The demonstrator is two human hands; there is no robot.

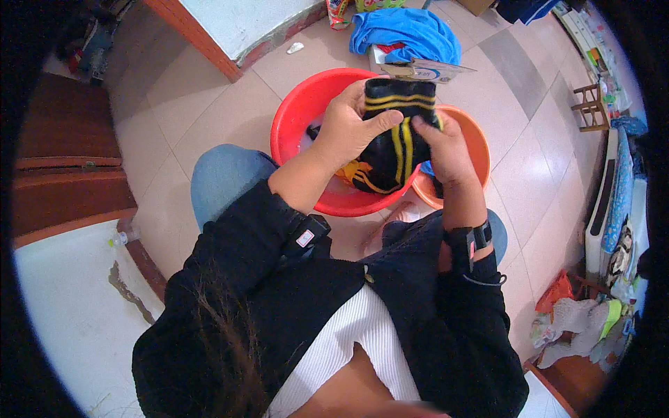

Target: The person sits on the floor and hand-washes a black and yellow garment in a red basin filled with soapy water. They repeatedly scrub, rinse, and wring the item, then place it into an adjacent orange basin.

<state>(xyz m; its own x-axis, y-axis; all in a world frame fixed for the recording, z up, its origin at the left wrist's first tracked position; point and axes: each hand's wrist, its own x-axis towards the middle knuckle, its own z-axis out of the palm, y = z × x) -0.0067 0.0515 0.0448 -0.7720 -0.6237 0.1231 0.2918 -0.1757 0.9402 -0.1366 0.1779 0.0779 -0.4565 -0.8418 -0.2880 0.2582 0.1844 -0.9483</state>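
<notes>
Both my hands hold up a black knit garment with yellow stripes (384, 149). My left hand (351, 123) grips its left side, with the thumb lying across the front. On the right side, my right hand (447, 143) pinches the fabric between thumb and fingers. A yellow-orange patch shows at the garment's lower left. Beneath it stands a red plastic basin (286, 125) with whitish liquid and a dark cloth (313, 131) in it. An orange basin (478, 141), partly hidden by my right hand, holds blue and dark cloth.
Behind the basins, blue cloth (407, 34) is heaped on a cardboard box with a raised flap (444, 72). Detergent packages (338, 11) stand by the wall. A small wooden stool (593, 107) is at right. Plastic bags (580, 324) lie at lower right, and a wooden door frame (201, 42) rises at upper left.
</notes>
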